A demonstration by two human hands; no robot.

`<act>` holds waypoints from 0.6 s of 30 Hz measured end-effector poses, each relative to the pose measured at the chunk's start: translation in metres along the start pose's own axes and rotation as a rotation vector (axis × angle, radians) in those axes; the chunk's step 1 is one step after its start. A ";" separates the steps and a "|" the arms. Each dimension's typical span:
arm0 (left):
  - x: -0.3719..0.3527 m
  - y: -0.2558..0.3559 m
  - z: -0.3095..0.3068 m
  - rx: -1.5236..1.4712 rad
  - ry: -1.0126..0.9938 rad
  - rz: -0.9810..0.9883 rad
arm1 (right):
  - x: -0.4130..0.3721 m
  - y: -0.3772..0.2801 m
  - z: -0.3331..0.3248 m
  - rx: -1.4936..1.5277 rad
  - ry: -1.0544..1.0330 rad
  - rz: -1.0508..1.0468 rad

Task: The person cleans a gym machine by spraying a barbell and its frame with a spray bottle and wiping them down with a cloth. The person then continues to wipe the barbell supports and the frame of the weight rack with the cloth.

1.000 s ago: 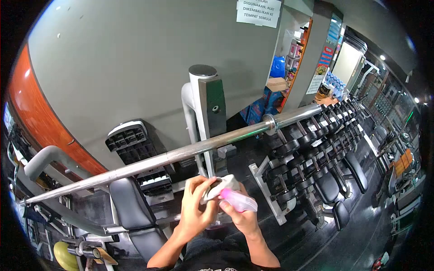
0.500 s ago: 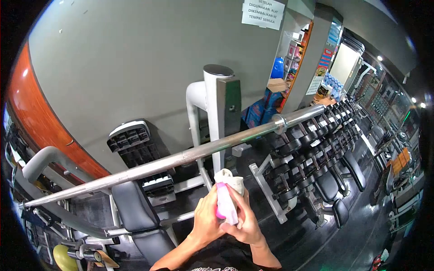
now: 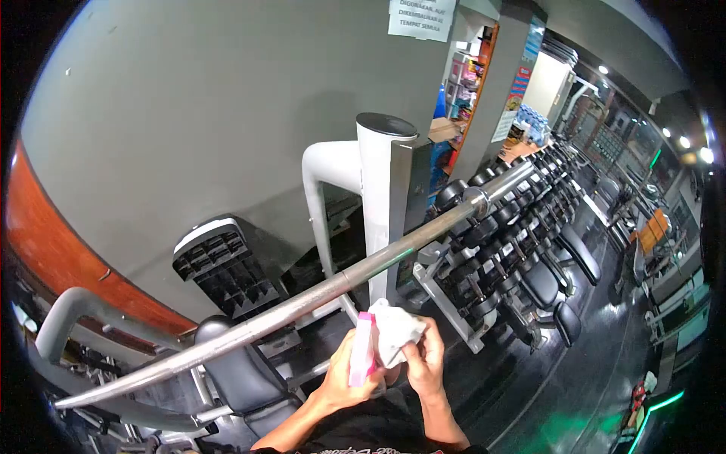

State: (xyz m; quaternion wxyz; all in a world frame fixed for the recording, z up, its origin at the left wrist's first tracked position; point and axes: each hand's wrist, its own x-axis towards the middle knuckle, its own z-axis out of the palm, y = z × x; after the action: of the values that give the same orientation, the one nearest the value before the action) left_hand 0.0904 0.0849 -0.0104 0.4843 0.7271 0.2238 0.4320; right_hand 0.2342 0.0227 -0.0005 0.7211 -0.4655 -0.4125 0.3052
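In front of my body, my left hand point(image 3: 338, 380) is closed round a narrow pink-and-white object point(image 3: 361, 352) standing on end; its exact kind does not show. Right beside it, my right hand point(image 3: 426, 368) pinches a crumpled white cloth point(image 3: 397, 333) between thumb and fingers. Cloth and pink object touch or nearly touch. Both hands are below a long bare metal barbell point(image 3: 302, 301), which slants across the view and passes in front of a white upright post point(image 3: 376, 197).
Black padded bench point(image 3: 242, 371) at lower left. A black step platform point(image 3: 231, 265) leans on the grey wall. Dumbbells fill a rack point(image 3: 446, 306) to the right, with more padded seats point(image 3: 541, 286) beside it. A paper sign point(image 3: 421, 19) hangs above.
My right hand has moved right, apart from the left, spreading the white cloth out beside the pink object. The view has shifted, bringing the post and barbell nearer.
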 end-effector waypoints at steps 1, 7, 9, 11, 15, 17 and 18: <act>0.002 0.000 -0.006 0.007 -0.066 0.090 | -0.002 0.007 0.001 -0.017 0.065 -0.033; -0.003 -0.004 -0.027 -0.131 -0.177 0.150 | -0.005 -0.004 0.014 0.159 0.334 -0.026; 0.004 0.001 -0.033 0.008 -0.322 0.318 | -0.010 -0.006 0.003 0.000 0.089 0.045; 0.007 0.010 -0.038 -0.210 -0.477 0.162 | -0.012 -0.011 0.005 -0.197 0.030 0.040; -0.011 -0.011 -0.043 -0.250 -0.557 0.041 | 0.007 -0.022 0.004 -0.605 -0.077 -0.210; -0.012 -0.011 -0.045 -0.182 -0.614 0.072 | 0.007 -0.022 0.009 -0.762 -0.061 -0.302; -0.013 -0.009 -0.044 -0.256 -0.553 -0.031 | 0.001 -0.019 0.014 -0.654 0.113 -0.239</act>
State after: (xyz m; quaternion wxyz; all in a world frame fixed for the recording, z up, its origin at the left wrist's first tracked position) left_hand 0.0477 0.1014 -0.0164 0.6209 0.7468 0.0384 0.2351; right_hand 0.2235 0.0226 0.0210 0.5862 -0.6364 -0.4994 0.0439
